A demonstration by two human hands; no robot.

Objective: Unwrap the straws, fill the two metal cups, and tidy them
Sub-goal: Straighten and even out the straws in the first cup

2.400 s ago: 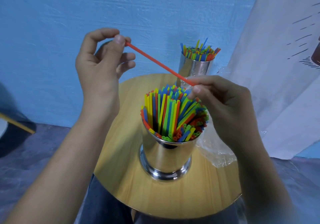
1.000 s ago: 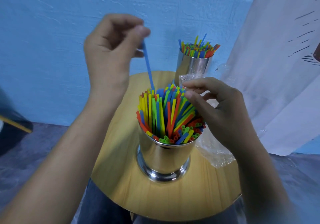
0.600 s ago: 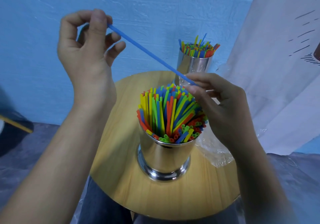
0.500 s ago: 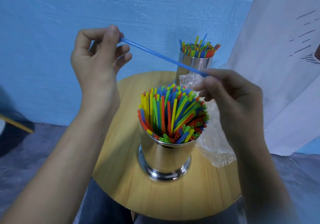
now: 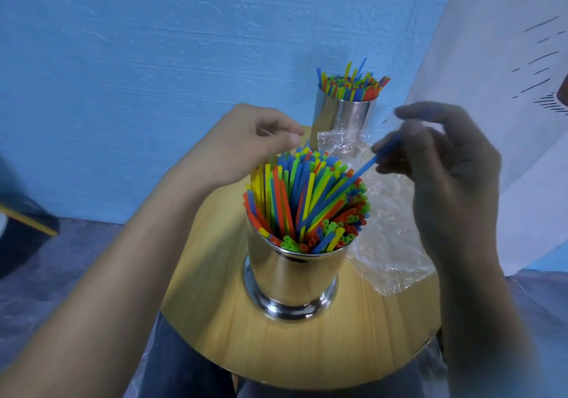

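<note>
— Since half a second ago we have let go of the blue straw (image 5: pixel 365 168) with our left hand (image 5: pixel 246 144). Only our right hand (image 5: pixel 442 164) pinches it now, and its lower end dips into the near cup (image 5: pixel 292 274).
— Where does that cup stand?
— Upright on our round wooden table (image 5: pixel 307 354), packed with coloured straws (image 5: pixel 295 201).
— And our left hand?
— Curled, thumb against forefinger, nothing visible in it, hovering just over those straws.
— Beside the cup?
— Crumpled clear wrap (image 5: pixel 393 244) lies just to its right, below our blurred right hand.
— Farther back?
— We see the far cup (image 5: pixel 344 114), also full, at the table's back edge before the blue wall (image 5: pixel 153 59).
</note>
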